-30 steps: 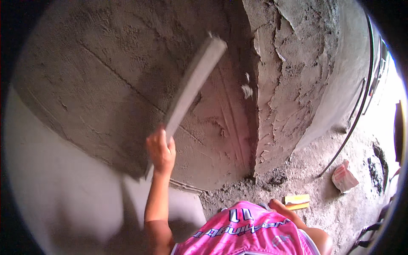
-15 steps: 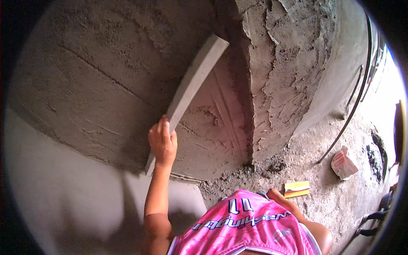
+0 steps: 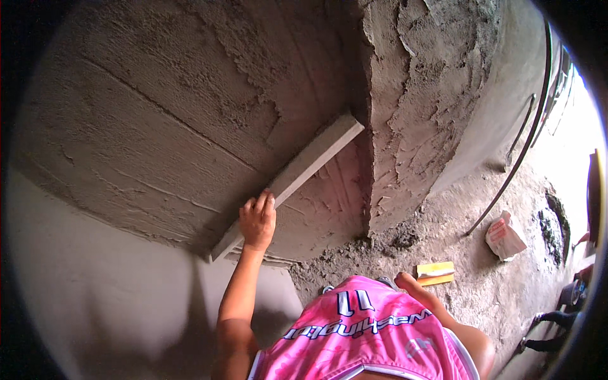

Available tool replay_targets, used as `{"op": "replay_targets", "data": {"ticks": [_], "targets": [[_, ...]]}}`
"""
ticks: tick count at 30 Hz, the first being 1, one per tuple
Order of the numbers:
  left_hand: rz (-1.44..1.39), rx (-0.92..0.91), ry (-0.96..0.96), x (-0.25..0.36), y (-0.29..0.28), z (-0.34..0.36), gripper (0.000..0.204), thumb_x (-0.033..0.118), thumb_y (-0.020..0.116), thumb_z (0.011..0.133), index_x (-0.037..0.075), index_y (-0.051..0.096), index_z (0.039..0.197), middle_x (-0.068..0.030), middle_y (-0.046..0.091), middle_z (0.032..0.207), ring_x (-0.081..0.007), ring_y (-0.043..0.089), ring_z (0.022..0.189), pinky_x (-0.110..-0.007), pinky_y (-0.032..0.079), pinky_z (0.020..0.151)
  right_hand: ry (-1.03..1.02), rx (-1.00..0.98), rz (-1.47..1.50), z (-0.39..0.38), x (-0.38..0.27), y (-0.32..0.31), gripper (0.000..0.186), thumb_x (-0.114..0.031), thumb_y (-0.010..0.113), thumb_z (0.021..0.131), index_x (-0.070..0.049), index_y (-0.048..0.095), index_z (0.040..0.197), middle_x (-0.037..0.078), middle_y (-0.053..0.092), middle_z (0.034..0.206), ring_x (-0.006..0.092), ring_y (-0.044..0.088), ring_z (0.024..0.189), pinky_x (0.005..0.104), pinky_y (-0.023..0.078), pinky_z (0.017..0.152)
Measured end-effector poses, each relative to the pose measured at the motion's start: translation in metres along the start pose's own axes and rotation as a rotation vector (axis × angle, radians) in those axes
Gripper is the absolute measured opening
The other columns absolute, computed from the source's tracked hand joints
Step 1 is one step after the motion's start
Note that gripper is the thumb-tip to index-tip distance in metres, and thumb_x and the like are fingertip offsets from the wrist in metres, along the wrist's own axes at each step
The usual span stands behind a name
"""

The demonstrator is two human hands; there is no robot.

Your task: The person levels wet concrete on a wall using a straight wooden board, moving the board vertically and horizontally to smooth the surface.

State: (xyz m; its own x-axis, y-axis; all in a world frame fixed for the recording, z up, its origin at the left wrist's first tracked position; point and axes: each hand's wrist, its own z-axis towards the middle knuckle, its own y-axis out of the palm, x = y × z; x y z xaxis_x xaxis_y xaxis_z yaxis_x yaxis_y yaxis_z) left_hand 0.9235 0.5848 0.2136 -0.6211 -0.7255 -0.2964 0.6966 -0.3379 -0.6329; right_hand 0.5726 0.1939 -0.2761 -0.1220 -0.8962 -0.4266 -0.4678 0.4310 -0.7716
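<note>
My left hand [image 3: 257,223] is closed around the lower part of a long, pale grey straightedge bar [image 3: 316,156]. The bar slants up to the right against wet grey plaster [image 3: 183,120] on the wall, its upper end close to the inner corner. Behind and above it the plaster is ridged and partly smoothed. My right hand [image 3: 404,281] is low beside my pink jersey [image 3: 361,320], its fingers mostly hidden. Just right of it is a yellow plastering float [image 3: 435,273]; whether the hand touches it I cannot tell.
Rough plaster covers the adjoining wall face [image 3: 411,126] right of the corner. Mortar crumbs [image 3: 405,239] lie along its foot. A crumpled pale bag [image 3: 505,237] and a dark curved hose or rod [image 3: 516,183] are at right. Another person's legs [image 3: 551,329] show at the far right edge.
The bar's upper end has swung down and to the right, so it lies at a flatter slant. My left hand has moved slightly right with it. The view has shifted a little.
</note>
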Motion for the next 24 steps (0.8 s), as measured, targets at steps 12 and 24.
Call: {"op": "replay_targets", "data": {"ticks": [12, 24], "targets": [[-0.157, -0.066, -0.029, 0.054, 0.001, -0.075, 0.060, 0.003, 0.068, 0.076, 0.015, 0.045, 0.131, -0.0045, 0.055, 0.128, -0.0304, 0.054, 0.100, -0.046, 0.043, 0.082, 0.152, 0.019, 0.265, -0.005, -0.070, -0.078, 0.037, -0.035, 0.051, 0.090, -0.005, 0.066, 0.105, 0.028, 0.066, 0.102, 0.0471, 0.063, 0.096, 0.0529, 0.051, 0.088], [-0.012, -0.064, 0.008, 0.031, -0.077, -0.011, 0.049, 0.010, 0.071, 0.084, 0.015, 0.053, 0.129, -0.0010, 0.064, 0.123, -0.0245, 0.057, 0.098, -0.040, 0.044, 0.079, -0.068, 0.112, 0.390, 0.047, -0.195, -0.198, 0.036, -0.037, 0.055, 0.092, -0.011, 0.060, 0.117, 0.023, 0.067, 0.099, 0.0430, 0.064, 0.093, 0.0508, 0.051, 0.077]]}}
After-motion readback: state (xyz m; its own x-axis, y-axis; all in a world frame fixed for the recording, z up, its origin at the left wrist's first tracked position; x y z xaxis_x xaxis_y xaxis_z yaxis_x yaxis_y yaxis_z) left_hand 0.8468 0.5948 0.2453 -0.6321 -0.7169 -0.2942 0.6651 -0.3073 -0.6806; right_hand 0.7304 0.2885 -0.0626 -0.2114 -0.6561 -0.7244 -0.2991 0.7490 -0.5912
